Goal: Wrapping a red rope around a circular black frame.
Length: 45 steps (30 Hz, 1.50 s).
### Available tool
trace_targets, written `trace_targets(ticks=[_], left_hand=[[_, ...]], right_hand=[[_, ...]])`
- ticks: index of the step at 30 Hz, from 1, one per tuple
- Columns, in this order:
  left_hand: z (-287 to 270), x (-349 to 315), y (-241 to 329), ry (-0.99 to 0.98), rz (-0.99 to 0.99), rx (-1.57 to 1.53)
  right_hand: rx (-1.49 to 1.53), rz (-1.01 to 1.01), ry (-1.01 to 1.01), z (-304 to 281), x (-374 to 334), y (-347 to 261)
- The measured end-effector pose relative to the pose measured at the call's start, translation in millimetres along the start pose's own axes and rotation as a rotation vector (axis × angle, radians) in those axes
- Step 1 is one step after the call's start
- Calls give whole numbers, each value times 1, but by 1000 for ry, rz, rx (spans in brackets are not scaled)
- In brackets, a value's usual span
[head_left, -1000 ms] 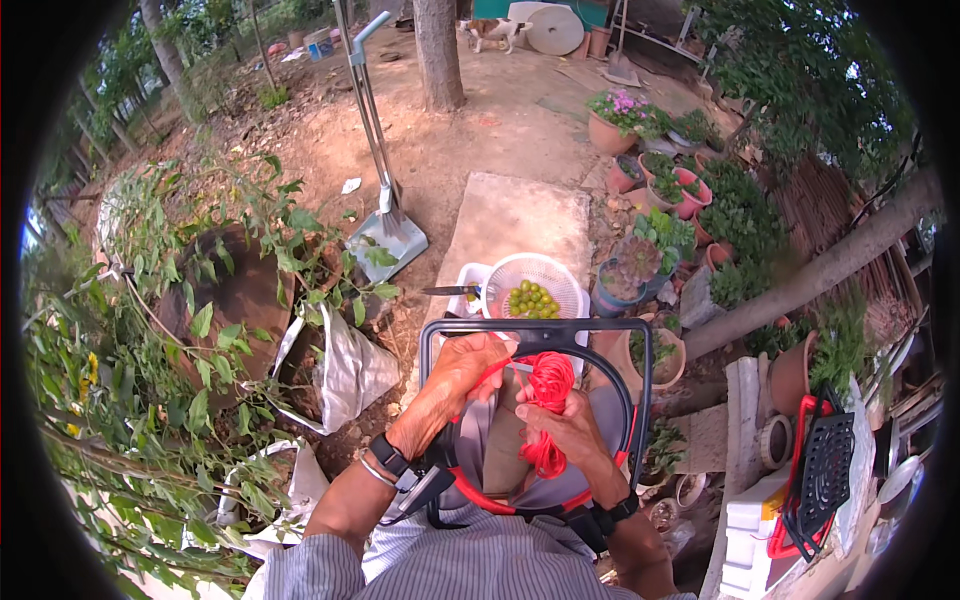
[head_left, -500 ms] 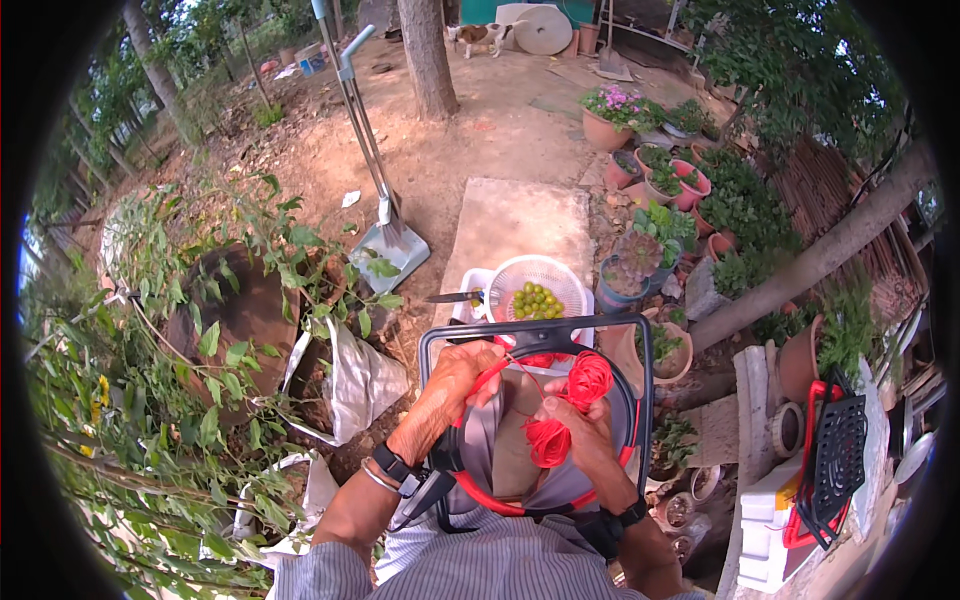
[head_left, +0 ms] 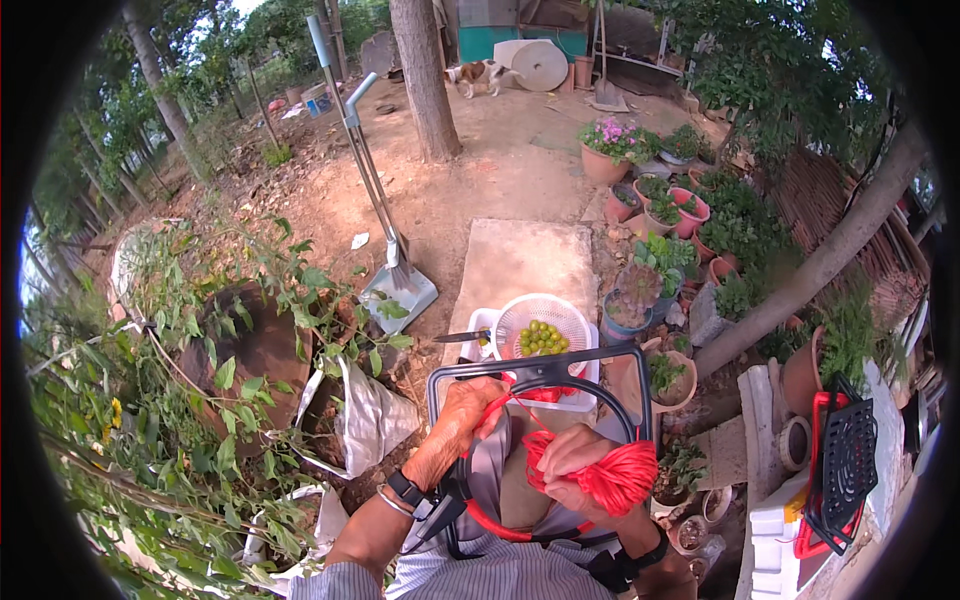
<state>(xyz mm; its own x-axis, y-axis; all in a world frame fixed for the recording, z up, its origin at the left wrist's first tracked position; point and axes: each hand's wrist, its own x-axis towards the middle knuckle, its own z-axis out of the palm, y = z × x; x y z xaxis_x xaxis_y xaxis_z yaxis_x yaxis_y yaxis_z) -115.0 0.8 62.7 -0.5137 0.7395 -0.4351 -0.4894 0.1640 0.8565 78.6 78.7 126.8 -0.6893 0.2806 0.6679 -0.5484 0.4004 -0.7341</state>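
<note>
A hank of red plastic cord [head_left: 625, 472] is gripped in my right hand [head_left: 572, 455], whose fingers curl round its left end. Red cord runs up from there to my left hand [head_left: 466, 412], which pinches it, fingers closed, at the top left of a black tubular frame [head_left: 540, 368]. Both hands are over this frame, which stands right in front of me and has red along its lower curve [head_left: 480, 520]. Beyond the frame, a white basin [head_left: 481, 347] bears a white colander [head_left: 575, 318] with small green fruits [head_left: 541, 338] in it. A knife [head_left: 462, 337] rests across the basin's left edge.
A long-handled dustpan [head_left: 410, 295] stands ahead left, near a tree trunk [head_left: 425, 85]. Leafy plants and a white sack [head_left: 375, 425] crowd my left. Potted plants [head_left: 605, 165] line the right, below a leaning trunk [head_left: 800, 270]. A dog [head_left: 480, 77] is at the back.
My right hand has turned over, and the cord hank, earlier showing as two lobes above and below the hand, now points right. My left hand keeps its pinch near the frame's top left.
</note>
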Motion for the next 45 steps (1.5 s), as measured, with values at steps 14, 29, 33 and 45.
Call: trace_targets(ticks=[14, 29, 33, 45], left_hand=[[-14, 8, -20, 36, -11, 5], [3, -15, -22, 119, 530, 498], [0, -19, -14, 28, 379, 444], [11, -25, -25, 218, 540, 765]], right_hand=[[704, -49, 230, -25, 17, -78], [583, 910, 388, 35, -64, 102], [918, 1043, 466, 31, -70, 84], [1005, 1014, 517, -3, -90, 135]])
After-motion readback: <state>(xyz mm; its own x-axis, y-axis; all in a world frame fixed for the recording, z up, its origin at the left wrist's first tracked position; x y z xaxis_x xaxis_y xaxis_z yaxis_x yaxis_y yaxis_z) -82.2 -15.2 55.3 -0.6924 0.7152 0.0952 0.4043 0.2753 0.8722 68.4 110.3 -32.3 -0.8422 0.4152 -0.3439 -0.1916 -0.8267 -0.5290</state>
